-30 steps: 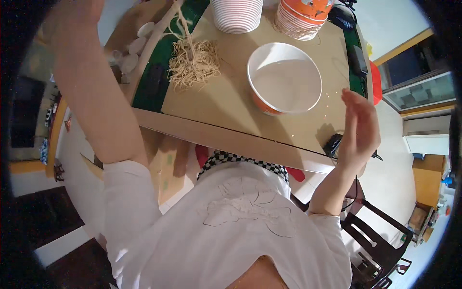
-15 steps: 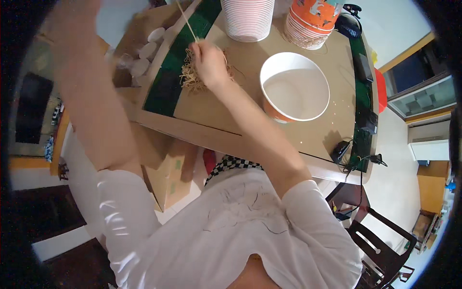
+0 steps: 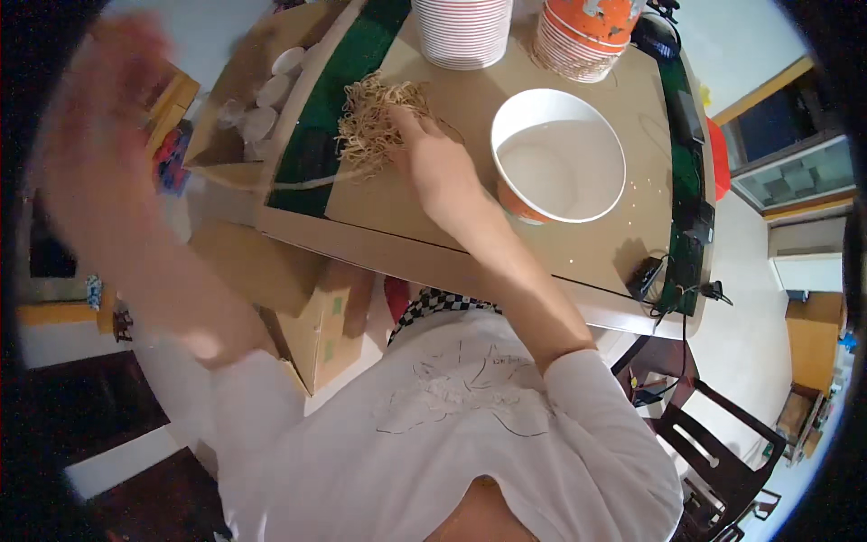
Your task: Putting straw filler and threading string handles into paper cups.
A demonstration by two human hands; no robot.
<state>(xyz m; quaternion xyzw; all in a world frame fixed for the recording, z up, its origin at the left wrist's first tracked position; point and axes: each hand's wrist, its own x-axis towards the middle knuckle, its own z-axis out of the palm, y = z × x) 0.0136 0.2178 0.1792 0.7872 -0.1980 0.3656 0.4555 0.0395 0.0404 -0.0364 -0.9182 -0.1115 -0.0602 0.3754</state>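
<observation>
Right hand (image 3: 432,161), fingers closing on the noodle pile (image 3: 372,122) at its left; empty bowl (image 3: 558,155) lies right.

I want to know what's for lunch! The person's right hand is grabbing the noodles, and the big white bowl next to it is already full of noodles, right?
Not quite. The head view shows the right hand on the noodles, but the white bowl is empty.
</observation>
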